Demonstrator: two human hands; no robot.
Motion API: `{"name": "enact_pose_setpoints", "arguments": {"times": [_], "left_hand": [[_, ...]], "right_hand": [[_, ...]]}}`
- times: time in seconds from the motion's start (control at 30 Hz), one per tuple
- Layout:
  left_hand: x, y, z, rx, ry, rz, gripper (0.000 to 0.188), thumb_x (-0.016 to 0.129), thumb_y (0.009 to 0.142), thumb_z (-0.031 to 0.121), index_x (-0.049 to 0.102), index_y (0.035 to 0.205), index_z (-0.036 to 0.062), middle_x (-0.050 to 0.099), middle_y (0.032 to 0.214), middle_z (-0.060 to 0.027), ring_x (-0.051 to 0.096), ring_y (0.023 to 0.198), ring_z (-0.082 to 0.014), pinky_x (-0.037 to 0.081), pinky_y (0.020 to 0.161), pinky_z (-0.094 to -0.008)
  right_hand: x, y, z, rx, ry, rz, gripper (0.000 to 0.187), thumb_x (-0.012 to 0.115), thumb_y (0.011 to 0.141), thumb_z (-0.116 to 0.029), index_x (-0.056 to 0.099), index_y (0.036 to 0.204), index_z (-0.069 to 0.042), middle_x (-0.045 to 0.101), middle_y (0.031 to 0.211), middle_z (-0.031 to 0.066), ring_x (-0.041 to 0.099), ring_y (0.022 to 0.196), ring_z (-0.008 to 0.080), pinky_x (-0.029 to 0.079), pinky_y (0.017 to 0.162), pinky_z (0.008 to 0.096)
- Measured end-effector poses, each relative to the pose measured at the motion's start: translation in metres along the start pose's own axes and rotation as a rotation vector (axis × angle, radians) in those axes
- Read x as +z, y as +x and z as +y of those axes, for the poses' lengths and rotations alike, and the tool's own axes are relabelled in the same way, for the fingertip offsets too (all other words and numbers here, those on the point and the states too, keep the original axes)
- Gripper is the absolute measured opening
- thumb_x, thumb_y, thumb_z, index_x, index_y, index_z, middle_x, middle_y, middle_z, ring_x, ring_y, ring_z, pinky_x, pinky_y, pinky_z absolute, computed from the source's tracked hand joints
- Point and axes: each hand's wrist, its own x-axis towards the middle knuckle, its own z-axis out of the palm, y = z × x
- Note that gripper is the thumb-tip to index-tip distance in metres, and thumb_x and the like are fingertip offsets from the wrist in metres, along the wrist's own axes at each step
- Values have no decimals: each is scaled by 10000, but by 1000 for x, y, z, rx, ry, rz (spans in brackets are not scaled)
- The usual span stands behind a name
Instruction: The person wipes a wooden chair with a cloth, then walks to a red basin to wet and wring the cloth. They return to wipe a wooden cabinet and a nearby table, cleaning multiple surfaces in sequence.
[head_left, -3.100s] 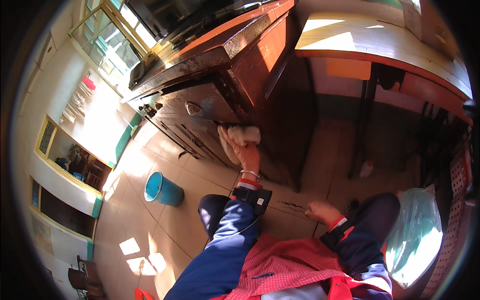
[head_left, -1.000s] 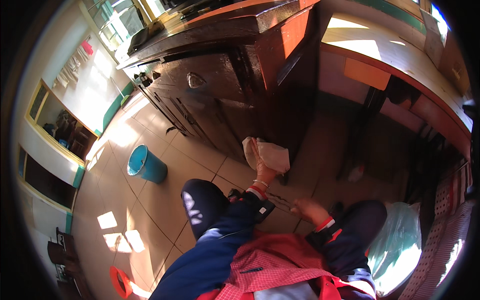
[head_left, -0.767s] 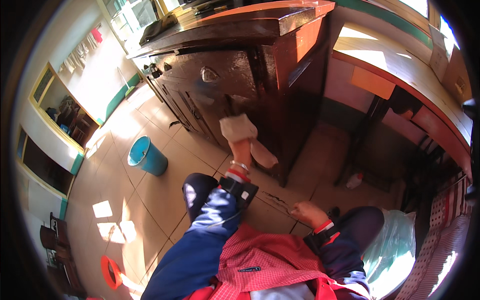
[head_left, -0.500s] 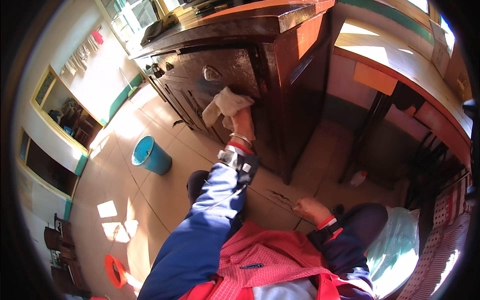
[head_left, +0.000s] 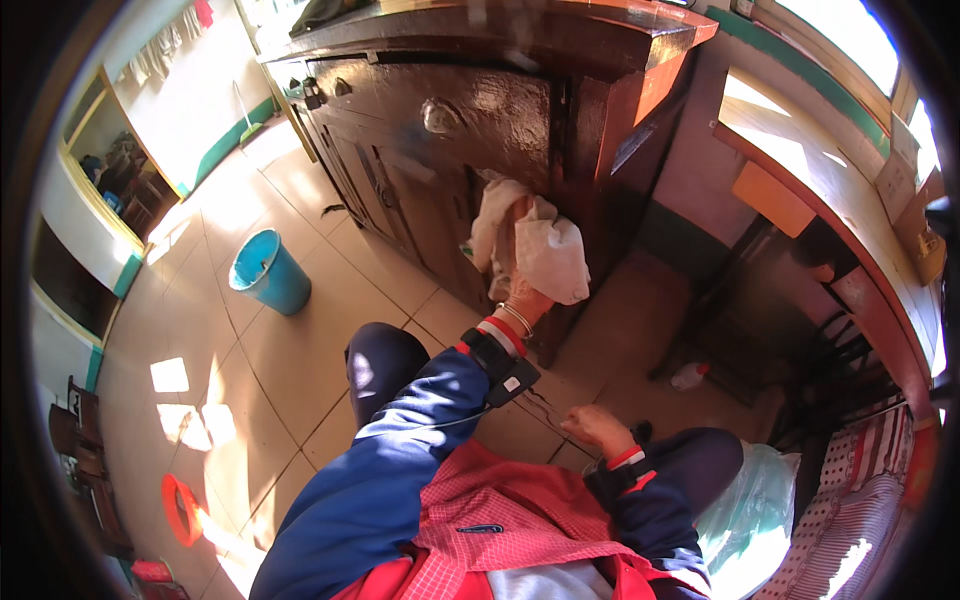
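My left hand (head_left: 527, 296) grips a whitish cloth (head_left: 553, 258), which drapes over its fingers and hides most of them. The cloth is against the front of a dark brown wooden cabinet (head_left: 495, 105), low down near its right corner. Above it on the cabinet front is a shiny metal fitting (head_left: 440, 116). My right hand (head_left: 597, 428) hangs by my right knee with its fingers curled in, and nothing shows in it.
A blue bucket (head_left: 272, 275) stands on the tiled floor, left of my knee. A desk (head_left: 800, 150) with dark chairs beneath is to the right. Beside my right leg lies a translucent plastic bag (head_left: 750, 520). An orange ring-shaped object (head_left: 180, 510) is at lower left.
My left hand has moved down and to the right along the cabinet front with the cloth, which now hangs more spread out. My right hand stays by the knee. The view has shifted slightly.
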Motion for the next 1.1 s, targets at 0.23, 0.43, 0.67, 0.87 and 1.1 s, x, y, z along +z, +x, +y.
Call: {"name": "enact_pose_setpoints", "arguments": {"times": [0.23, 0.43, 0.67, 0.87, 1.1], "left_hand": [[32, -15, -46, -412, -1023, 218, 324, 583, 773, 418, 527, 793, 100, 466, 628, -5, 455, 529, -197, 355, 486, -336], [74, -60, -109, -333, -1185, 816, 413, 587, 809, 72, 449, 1198, 55, 489, 1113, -62, 501, 1004, -173, 437, 838, -261], [109, -153, -111, -864, -509, 519, 264, 488, 902, 201, 466, 1152, 115, 493, 1078, -37, 478, 1004, -147, 403, 874, -275], [89, -158, -100, -1382, -1479, 279, 175, 403, 943, 258, 515, 1033, 158, 534, 961, -13, 510, 895, -129, 421, 797, -255], [-16, -116, -61, -873, -1550, -15, 259, 440, 940, 362, 569, 1011, 149, 608, 1000, -30, 593, 954, -214, 476, 854, -411]], "right_hand": [[0, -3, 1, 83, -43, -34, 327, 564, 813, -354, 638, 913, -52, 640, 918, 192, 606, 881, 375, 480, 748, 476], [1, -5, -2, 84, -83, -33, 318, 559, 820, -371, 623, 936, -82, 644, 914, 177, 606, 889, 370, 484, 761, 469], [4, 7, 3, 41, -89, -57, 311, 537, 842, -360, 621, 922, -72, 633, 905, 185, 595, 876, 373, 468, 735, 468], [-8, 19, -3, 49, -47, -145, 363, 530, 868, -366, 602, 1087, -85, 641, 924, 173, 614, 881, 321, 473, 758, 396], [-42, 39, -34, 13, 833, 385, 585, 536, 905, -379, 308, 1396, -159, 564, 1176, 47, 590, 975, 229, 484, 810, 359]]}}
